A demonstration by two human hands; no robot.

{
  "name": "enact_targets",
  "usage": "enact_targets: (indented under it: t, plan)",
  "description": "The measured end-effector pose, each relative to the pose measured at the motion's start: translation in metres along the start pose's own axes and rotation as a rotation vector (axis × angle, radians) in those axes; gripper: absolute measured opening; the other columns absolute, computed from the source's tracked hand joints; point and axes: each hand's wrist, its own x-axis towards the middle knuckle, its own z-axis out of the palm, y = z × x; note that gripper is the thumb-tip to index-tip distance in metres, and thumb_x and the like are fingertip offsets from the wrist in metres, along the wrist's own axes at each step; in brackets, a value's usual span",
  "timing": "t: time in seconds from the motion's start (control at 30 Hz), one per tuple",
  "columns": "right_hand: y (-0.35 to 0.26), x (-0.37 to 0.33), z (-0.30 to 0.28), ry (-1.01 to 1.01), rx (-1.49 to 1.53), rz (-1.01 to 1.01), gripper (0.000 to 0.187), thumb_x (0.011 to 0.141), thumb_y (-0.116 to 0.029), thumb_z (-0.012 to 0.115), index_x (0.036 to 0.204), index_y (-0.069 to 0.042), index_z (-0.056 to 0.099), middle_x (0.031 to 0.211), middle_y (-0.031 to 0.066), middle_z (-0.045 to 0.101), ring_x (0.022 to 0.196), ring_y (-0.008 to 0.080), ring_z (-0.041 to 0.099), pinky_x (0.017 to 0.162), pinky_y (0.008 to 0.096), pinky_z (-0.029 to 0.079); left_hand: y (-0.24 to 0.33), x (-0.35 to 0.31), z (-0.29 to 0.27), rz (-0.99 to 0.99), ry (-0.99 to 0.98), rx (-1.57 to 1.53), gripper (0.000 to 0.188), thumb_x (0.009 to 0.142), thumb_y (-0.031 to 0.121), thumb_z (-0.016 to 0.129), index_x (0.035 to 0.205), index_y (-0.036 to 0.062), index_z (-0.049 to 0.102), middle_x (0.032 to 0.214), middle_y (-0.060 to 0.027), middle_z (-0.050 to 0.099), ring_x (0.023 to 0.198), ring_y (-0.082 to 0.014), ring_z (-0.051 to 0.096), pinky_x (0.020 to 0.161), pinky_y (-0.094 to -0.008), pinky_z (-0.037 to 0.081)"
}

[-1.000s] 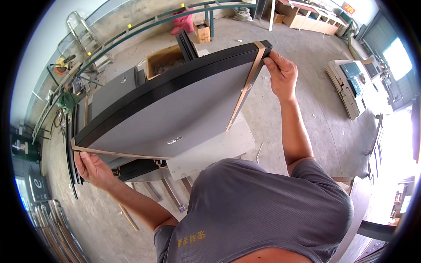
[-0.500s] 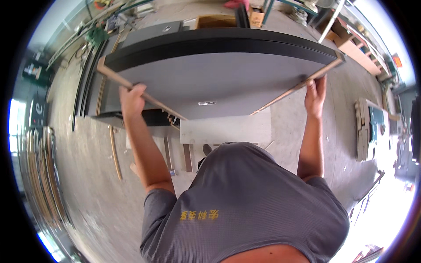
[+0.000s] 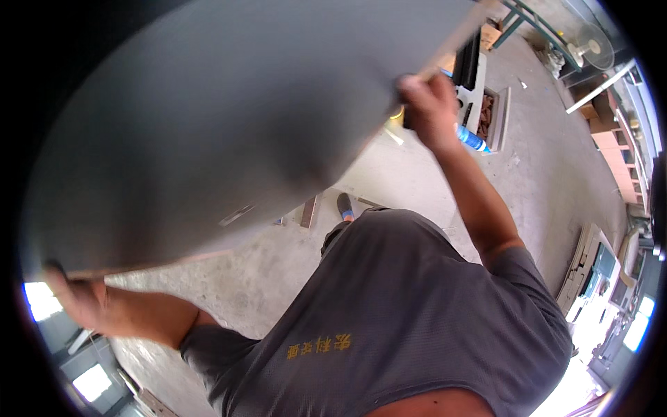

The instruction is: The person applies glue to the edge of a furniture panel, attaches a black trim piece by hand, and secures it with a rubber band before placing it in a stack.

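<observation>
Swung the grey panel [image 3: 229, 125] toward the upper left and closer to the camera since the earlier frame, now slanting from lower left up to top centre. Clasping its lower left edge with bent fingers of the left hand [image 3: 82, 302]; gripping its brown-edged right side with the curled right hand [image 3: 432, 108]. Cannot tell exact finger placement through motion blur. Near the right wrist, note blue tube [image 3: 472, 138] and pale tray [image 3: 502, 115] of brown bits; at upper right, fan [image 3: 590, 47].
</observation>
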Motion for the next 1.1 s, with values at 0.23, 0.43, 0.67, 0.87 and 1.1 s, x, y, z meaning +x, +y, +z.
enact_targets:
  t: [0.23, 0.43, 0.67, 0.87, 1.1]
  plan:
    - [0.131, 0.016, 0.086, -0.736, -0.603, 0.158, 0.07, 0.096, -0.024, 0.071, 0.153, -0.005, 0.035, 0.143, 0.021, 0.046, 0.128, 0.0333, 0.054, 0.105, 0.039, 0.046, -0.013, -0.046, -0.04, -0.397, 0.022, 0.859, 0.041, 0.088, 0.031, 0.081, 0.107, -0.0027, 0.068, 0.091, -0.0066, 0.065, 0.079, -0.0145, 0.056, 0.072, -0.0301, 0.046]
    - [0.249, -0.089, -0.049, -0.761, -0.932, 0.666, 0.084, 0.089, -0.033, 0.073, 0.154, 0.0, 0.033, 0.154, 0.0301, 0.04, 0.143, 0.0406, 0.041, 0.119, 0.0449, 0.035, -0.195, -0.078, -0.062, -0.689, -0.277, 0.996, 0.054, 0.088, 0.046, 0.079, 0.083, -0.0062, 0.066, 0.068, -0.0084, 0.06, 0.062, -0.0196, 0.056, 0.059, -0.0377, 0.047]
    - [0.265, -0.198, -0.217, -0.266, -1.053, 1.119, 0.08, 0.088, -0.028, 0.074, 0.152, 0.001, 0.036, 0.149, 0.0311, 0.046, 0.125, 0.0386, 0.06, 0.101, 0.0454, 0.05, -0.364, -0.14, -0.145, -0.893, -0.107, 0.795, 0.036, 0.088, 0.024, 0.08, 0.097, -0.0097, 0.069, 0.085, -0.0102, 0.069, 0.072, -0.0212, 0.062, 0.063, -0.0405, 0.049]
    - [0.229, -0.229, -0.227, 0.069, -0.93, 1.344, 0.077, 0.091, -0.025, 0.071, 0.155, -0.006, 0.032, 0.147, 0.0272, 0.048, 0.087, 0.0217, 0.068, 0.072, 0.0368, 0.055, -0.477, -0.2, -0.159, -1.46, 0.193, 0.623, 0.057, 0.086, 0.017, 0.082, 0.134, -0.0025, 0.059, 0.135, -0.0179, 0.06, 0.113, -0.0334, 0.063, 0.085, -0.0548, 0.054]
    - [0.209, -0.227, -0.196, 0.055, -0.903, 1.323, 0.072, 0.093, -0.023, 0.069, 0.155, -0.009, 0.034, 0.145, 0.0241, 0.05, 0.092, 0.0239, 0.069, 0.075, 0.0382, 0.055, -0.592, -0.26, -0.116, -1.383, 0.49, 0.229, 0.039, 0.086, 0.006, 0.078, 0.122, 0.0017, 0.063, 0.114, -0.0119, 0.068, 0.084, -0.0249, 0.066, 0.049, -0.0405, 0.043]
